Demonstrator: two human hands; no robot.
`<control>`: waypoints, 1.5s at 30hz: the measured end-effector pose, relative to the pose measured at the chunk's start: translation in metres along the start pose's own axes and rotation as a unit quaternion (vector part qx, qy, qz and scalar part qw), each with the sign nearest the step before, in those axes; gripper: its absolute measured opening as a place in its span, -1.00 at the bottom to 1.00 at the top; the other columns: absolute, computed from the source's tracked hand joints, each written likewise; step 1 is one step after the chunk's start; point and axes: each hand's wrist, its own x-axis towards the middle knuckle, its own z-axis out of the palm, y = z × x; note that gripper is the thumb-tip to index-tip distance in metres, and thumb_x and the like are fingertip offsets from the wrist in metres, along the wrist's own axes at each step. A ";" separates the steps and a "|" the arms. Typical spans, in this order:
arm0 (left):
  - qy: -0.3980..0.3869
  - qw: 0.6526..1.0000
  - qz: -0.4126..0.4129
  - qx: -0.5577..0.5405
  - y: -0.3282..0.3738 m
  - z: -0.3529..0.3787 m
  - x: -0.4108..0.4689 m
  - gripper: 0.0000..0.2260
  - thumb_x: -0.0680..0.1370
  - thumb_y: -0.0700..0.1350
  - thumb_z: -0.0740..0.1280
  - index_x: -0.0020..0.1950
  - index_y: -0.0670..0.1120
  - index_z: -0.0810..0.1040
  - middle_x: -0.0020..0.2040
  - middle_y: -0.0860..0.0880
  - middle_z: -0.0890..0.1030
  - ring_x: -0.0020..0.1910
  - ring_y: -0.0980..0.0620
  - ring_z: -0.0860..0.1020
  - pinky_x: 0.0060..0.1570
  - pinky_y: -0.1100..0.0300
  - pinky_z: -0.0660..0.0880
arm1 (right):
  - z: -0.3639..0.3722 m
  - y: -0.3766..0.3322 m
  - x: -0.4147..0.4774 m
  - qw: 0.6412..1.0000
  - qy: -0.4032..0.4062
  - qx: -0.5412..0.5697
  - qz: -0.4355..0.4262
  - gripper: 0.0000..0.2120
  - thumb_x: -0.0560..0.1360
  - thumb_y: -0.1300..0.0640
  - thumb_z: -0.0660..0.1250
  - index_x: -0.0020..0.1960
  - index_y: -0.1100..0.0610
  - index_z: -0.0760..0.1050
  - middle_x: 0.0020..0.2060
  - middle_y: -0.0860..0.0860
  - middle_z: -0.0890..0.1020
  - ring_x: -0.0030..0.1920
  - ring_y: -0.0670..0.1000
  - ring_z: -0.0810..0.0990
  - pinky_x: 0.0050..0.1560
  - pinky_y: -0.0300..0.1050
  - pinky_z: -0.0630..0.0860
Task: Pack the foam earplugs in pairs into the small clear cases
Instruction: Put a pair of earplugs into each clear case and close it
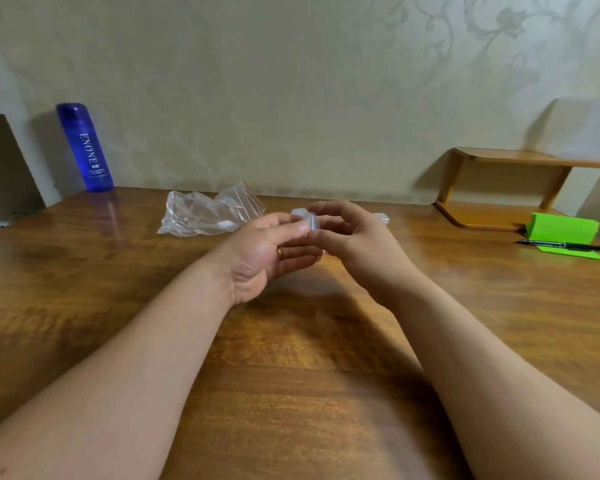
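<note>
Forearms, bare, two, converging over brown wooden table (291, 375). Item: small clear plastic case (309, 221), twelve o'clock, pinched by fingertips of my left hand (257, 251) and right hand (354, 237). Crumpled clear zip bag (205, 213), eleven o'clock. Handling: I'd steady the base left, ease the lid right; foam earplugs not discernible.

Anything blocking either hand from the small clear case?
Nothing visible. The left hand and right hand both pinch the small clear case between them, above the wooden table. The plastic bag lies farther back, out of the way.
</note>
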 end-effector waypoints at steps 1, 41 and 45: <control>0.004 1.000 0.004 0.007 0.000 0.001 0.000 -0.70 0.67 -0.21 0.39 0.40 -0.21 0.54 0.06 -0.25 0.71 -0.02 -0.12 0.73 -0.02 0.09 0.72 | -0.001 -0.001 0.000 1.000 0.003 0.009 0.009 -0.75 0.63 0.18 0.44 0.29 0.02 0.64 0.06 0.01 0.76 0.03 -0.07 0.75 -0.06 -0.24 0.62; -0.031 0.985 -0.012 0.167 0.007 0.000 -0.010 -0.72 0.62 -0.16 0.43 0.34 -0.08 0.65 -0.02 -0.21 0.72 -0.11 -0.09 0.69 -0.21 0.21 0.65 | -0.008 0.000 0.002 0.986 -0.052 0.106 0.119 -0.88 0.60 0.14 0.46 0.00 0.14 0.53 -0.18 0.06 0.72 -0.06 0.09 0.74 0.08 0.09 0.61; -0.021 0.986 -0.009 0.167 0.006 0.001 -0.009 -0.76 0.64 -0.18 0.41 0.31 -0.11 0.65 -0.03 -0.23 0.71 -0.15 -0.10 0.69 -0.23 0.22 0.66 | -0.005 0.000 0.002 0.988 -0.046 0.098 0.106 -0.86 0.60 0.15 0.46 -0.04 0.13 0.51 -0.16 0.10 0.70 -0.07 0.10 0.74 0.05 0.09 0.61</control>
